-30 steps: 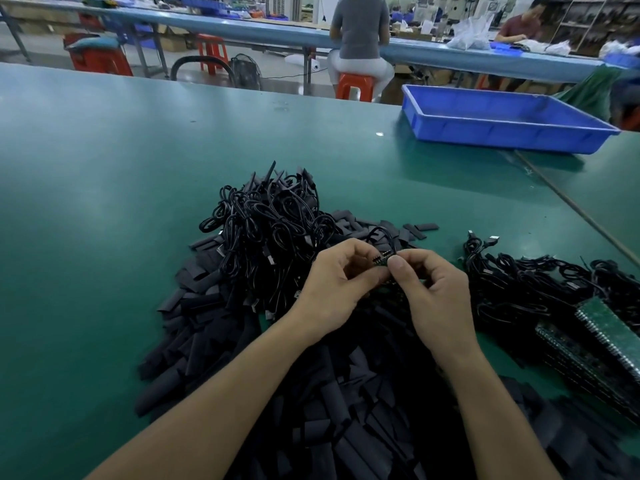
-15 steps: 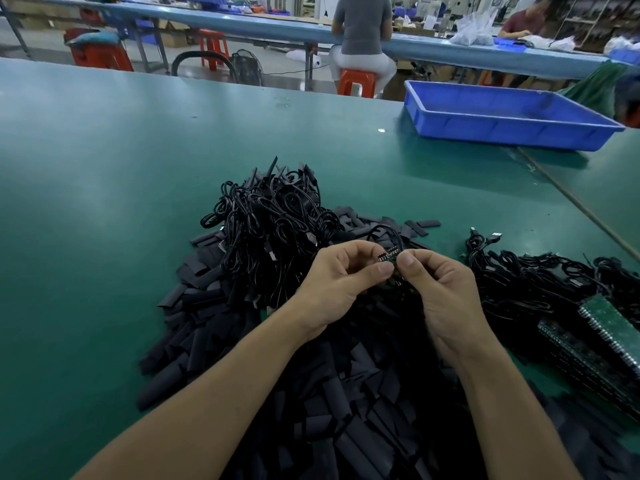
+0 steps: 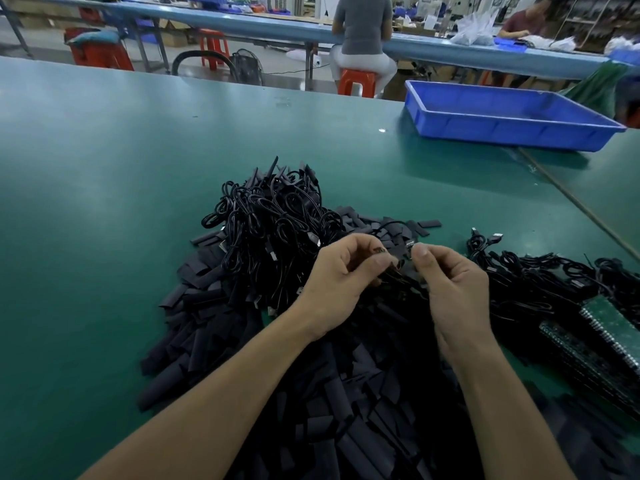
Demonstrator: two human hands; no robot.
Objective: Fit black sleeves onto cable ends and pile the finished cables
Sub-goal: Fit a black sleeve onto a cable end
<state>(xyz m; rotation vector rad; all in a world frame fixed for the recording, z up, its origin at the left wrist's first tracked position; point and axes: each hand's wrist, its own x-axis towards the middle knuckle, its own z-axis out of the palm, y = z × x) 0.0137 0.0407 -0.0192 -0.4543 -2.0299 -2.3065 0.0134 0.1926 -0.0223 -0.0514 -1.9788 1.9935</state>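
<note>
Green bench mat (image 3: 104, 202); above black sleeve heap (image 3: 242, 341) I see left hand (image 3: 332, 289) pinching green cable end (image 3: 380, 251), right hand (image 3: 453, 292) pinching silvery plug (image 3: 410, 244).

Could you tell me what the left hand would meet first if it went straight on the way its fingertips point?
Most likely the right hand, whose thumb faces the left hand across a small gap, where both pinch a cable end above the loose black sleeves. Depth is unclear.

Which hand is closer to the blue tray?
Right. The right hand is toward the person from the blue tray, roughly level with its left end; the left hand is farther left, beside the cable pile.
</note>
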